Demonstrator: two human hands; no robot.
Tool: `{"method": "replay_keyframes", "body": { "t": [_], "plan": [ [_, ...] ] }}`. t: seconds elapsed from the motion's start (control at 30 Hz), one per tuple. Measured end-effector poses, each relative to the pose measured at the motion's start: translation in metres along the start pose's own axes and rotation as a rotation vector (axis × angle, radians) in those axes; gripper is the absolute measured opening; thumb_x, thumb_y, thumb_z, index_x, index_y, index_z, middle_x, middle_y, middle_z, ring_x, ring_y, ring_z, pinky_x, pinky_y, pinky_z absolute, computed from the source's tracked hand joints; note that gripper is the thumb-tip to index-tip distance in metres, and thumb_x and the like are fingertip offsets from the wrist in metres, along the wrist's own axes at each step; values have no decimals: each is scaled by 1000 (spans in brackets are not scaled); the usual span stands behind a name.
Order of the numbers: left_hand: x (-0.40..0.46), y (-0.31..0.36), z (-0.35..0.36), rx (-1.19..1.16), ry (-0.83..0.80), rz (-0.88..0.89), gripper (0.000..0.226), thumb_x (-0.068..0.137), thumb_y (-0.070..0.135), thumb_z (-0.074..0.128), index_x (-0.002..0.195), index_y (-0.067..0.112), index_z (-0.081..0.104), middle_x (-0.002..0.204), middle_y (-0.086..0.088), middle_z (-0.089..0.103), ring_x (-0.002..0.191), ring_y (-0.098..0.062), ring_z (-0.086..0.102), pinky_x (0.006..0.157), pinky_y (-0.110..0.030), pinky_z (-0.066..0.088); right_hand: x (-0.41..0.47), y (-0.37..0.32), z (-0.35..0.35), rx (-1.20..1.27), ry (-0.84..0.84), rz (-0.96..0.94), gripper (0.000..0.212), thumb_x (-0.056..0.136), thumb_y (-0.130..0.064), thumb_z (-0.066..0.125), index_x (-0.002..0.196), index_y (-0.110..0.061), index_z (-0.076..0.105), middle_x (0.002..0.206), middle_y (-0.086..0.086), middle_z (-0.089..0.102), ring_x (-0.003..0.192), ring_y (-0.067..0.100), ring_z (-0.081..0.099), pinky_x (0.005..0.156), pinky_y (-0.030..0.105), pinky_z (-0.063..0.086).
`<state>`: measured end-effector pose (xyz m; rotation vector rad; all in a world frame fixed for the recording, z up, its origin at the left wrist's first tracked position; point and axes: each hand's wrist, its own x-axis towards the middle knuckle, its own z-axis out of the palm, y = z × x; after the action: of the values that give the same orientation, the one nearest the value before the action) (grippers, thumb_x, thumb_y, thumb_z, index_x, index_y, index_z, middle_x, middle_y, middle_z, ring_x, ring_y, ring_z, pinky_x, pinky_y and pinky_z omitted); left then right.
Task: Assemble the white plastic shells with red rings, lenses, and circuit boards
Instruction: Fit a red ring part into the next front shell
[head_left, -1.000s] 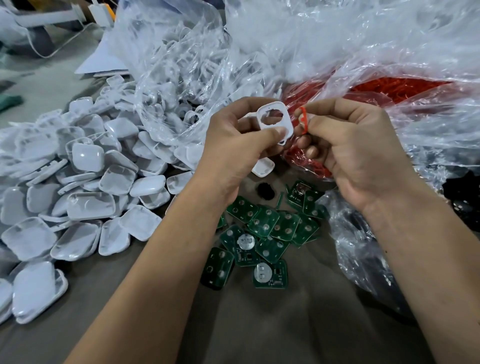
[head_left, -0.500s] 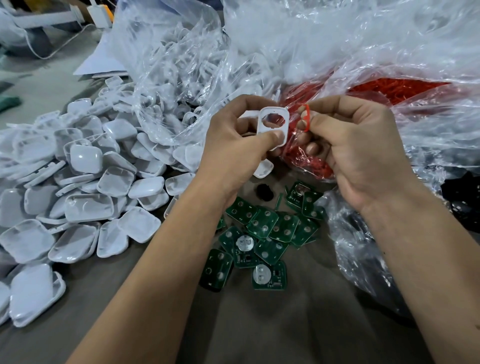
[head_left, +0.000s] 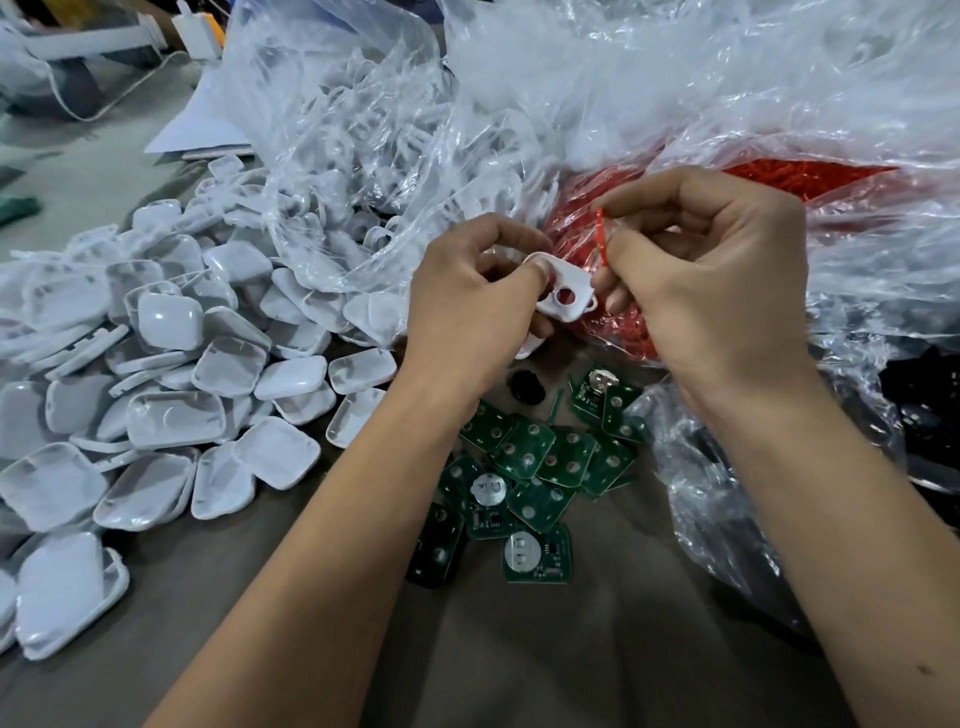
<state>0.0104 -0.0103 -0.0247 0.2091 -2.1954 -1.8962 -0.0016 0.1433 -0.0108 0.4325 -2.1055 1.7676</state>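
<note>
Fingers of the left hand (head_left: 470, 306) pinch a white shell (head_left: 563, 292) by one end, leaving its round hole clear, likely so a ring can seat there. The right hand (head_left: 711, 280) nips a red ring (head_left: 601, 236) between thumb and forefinger, just above and beside the shell, apart from it. Both are held above the desk (head_left: 597, 649), well apart from the green boards (head_left: 530, 483) below. Bags of shells (head_left: 363, 156) and of rings (head_left: 779, 176) crowd the far side; a shell heap (head_left: 156, 395) fills the left, so open room lies toward the person.

Shells pile (head_left: 171, 395) left, circuit boards (head_left: 524, 467) centre, bags (head_left: 623, 104) behind.
</note>
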Motion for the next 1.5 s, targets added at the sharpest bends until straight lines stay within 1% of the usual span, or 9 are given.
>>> {"method": "replay_keyframes", "body": {
  "t": [0.37,0.57,0.83,0.93,1.1,1.23,1.3,1.4,1.5],
  "plan": [
    [-6,4,12,-518,-30,-248,16,94,-8,52,88,4,60,81,-17,68,65,-27,71,64,-31,61,-2,-1,2,-109,15,-14,6,90,-4,74,92,-9,78,72,1,75,56,16,74,54,34,60],
    [-15,6,21,-522,-47,-228,23,95,-7,48,101,9,64,85,-16,67,61,-23,67,62,-40,61,-3,-2,3,-322,64,-82,8,89,-10,75,89,-16,80,68,-8,72,56,8,71,59,32,61],
    [-23,13,26,-564,-62,-236,33,100,-9,43,111,3,72,110,-28,73,102,-40,72,97,-58,56,-3,-1,6,-541,42,-242,8,84,-11,77,89,-15,82,82,-3,74,69,8,64,67,12,48],
    [-23,15,27,-575,-45,-234,32,102,-8,43,108,4,72,111,-30,72,100,-37,71,100,-62,53,-4,1,7,-595,31,-286,9,84,-7,77,90,-12,81,84,0,72,72,9,60,69,3,39],
    [-22,12,27,-589,-38,-236,28,104,-2,46,118,0,70,113,-31,71,111,-46,68,96,-55,58,-2,2,6,-485,65,-226,7,84,-10,76,87,-15,80,80,-4,72,65,8,65,64,16,51],
    [-16,11,22,-730,-92,-319,24,102,-1,51,120,-2,67,94,-19,74,82,-26,71,73,-35,62,-2,4,5,-256,79,-106,6,87,-9,77,86,-14,79,71,-7,73,56,7,71,54,24,56],
    [-13,12,18,-889,-120,-397,25,99,-3,52,121,-2,65,93,-15,73,78,-20,72,77,-32,63,-1,5,4,-98,86,-33,5,87,-8,79,87,-13,79,70,-4,74,54,10,71,51,23,55],
    [-10,11,13,-1010,-143,-472,31,92,-6,58,123,-4,65,106,-19,71,96,-24,70,95,-34,59,1,5,1,52,88,18,5,88,-6,79,88,-11,78,70,-1,74,54,16,69,51,27,54],
    [-12,10,13,-940,-192,-469,40,87,-11,59,127,-9,63,100,-17,70,91,-19,67,82,-23,59,1,4,1,157,40,59,7,88,-3,78,89,-9,77,70,2,73,56,17,66,51,27,53]
  ]
}}
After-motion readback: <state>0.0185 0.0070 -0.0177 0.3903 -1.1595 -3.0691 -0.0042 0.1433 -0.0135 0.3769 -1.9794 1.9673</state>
